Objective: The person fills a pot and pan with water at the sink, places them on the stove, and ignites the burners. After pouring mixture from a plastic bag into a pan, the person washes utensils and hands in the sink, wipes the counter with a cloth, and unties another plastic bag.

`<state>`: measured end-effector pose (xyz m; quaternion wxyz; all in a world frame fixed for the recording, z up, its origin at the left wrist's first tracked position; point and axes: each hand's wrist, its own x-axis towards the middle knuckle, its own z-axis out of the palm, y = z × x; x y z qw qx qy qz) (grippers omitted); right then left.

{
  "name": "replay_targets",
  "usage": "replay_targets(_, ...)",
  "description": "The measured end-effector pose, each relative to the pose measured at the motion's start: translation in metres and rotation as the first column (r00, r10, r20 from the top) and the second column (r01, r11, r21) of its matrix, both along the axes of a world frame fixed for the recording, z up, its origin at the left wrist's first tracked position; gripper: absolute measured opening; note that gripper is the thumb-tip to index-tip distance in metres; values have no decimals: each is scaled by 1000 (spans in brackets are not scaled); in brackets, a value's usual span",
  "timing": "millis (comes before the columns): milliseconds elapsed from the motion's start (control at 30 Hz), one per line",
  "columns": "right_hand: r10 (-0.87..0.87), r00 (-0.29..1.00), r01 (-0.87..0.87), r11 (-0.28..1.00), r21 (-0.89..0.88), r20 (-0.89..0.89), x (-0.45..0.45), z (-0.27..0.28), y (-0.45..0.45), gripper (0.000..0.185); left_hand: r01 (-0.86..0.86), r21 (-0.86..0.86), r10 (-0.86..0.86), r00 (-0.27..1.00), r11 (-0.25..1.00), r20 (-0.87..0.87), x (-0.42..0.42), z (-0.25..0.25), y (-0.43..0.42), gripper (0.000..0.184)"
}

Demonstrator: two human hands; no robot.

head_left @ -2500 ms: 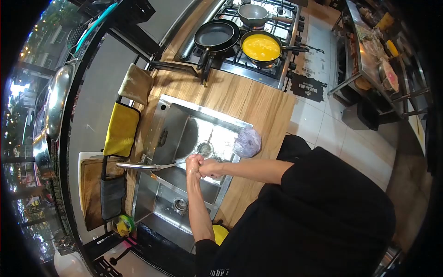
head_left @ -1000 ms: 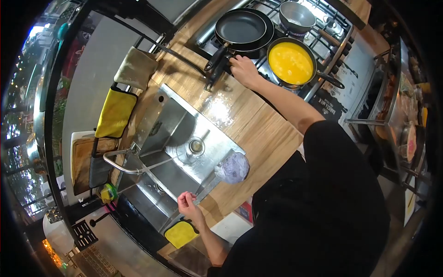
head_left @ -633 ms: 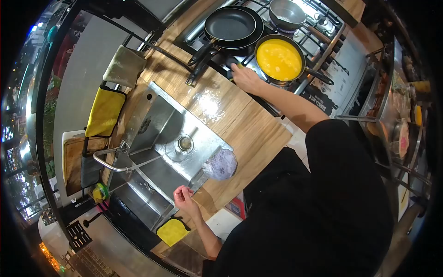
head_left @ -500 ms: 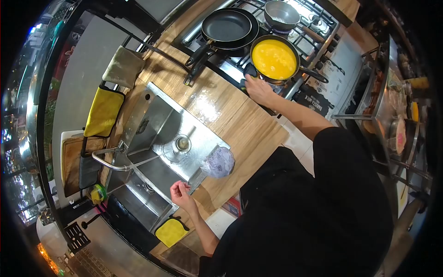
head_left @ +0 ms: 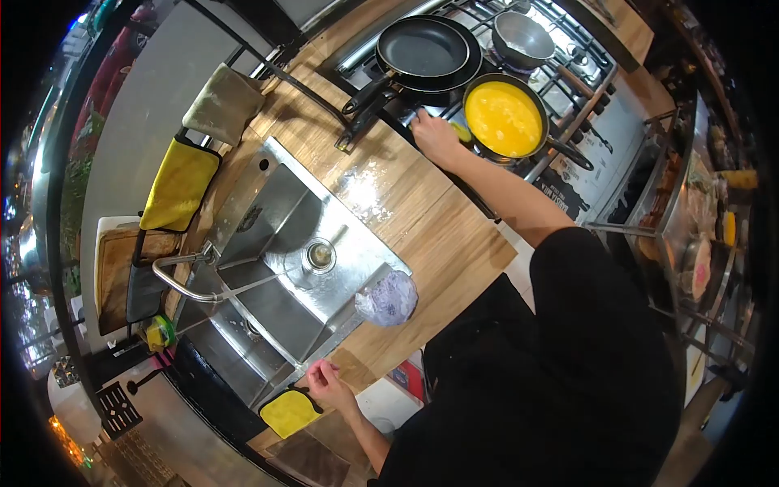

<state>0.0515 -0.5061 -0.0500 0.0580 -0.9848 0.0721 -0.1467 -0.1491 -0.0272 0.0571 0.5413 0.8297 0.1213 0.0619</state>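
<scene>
My right hand [head_left: 438, 140] presses a yellow-and-dark cloth [head_left: 461, 132] against the stove's front edge, left of a pan of yellow liquid [head_left: 503, 120]. Most of the cloth is hidden under the fingers. My left hand [head_left: 329, 386] hovers by the sink's near edge with its fingers curled, and nothing shows in it. Just beside it lies a yellow cloth with a dark border [head_left: 290, 413]. A round, purple-and-white thing that looks wrapped in plastic [head_left: 388, 299] rests at the sink's corner.
Two stacked black frying pans [head_left: 423, 49] and a metal pot [head_left: 523, 39] stand on the burners. Water runs from the tap [head_left: 174, 280] into the steel sink [head_left: 357, 231]. Water glistens on the wooden counter [head_left: 430, 215]. Cloths hang on a rail [head_left: 182, 183] at left.
My right hand has slid left along the stove edge with the cloth, away from the pan. My left hand has moved down, nearer the yellow cloth. The view has shifted slightly.
</scene>
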Motion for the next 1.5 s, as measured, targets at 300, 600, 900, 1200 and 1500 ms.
replay_targets(300, 95, 978, -83, 994, 73, -185, -23, 8, -10, 15, -69, -92, 67, 997, 993, -24, 9, 2, -26, 6)
replay_targets(600, 62, 990, -50, 994, 95, -129, -5, -4, -8, 15, 40, -52, -36, 996, 998, 78, 20, 16, -24, 5)
replay_targets(900, 34, 999, -27, 977, 211, -31, -62, -2, -8, 13, 218, 63, -216, 976, 974, -30, 30, 25, -24, 6)
replay_targets(1200, -34, 930, 138, 955, 263, -365, -360, 4, -34, 13, 420, 139, -428, 903, 897, 35, 54, 32, -33, 6)
replay_targets(1500, -491, 871, 327, 595, 734, 10, -356, 156, 7, 21, 812, 54, -809, 571, 581, 138, 88, 57, -147, 15)
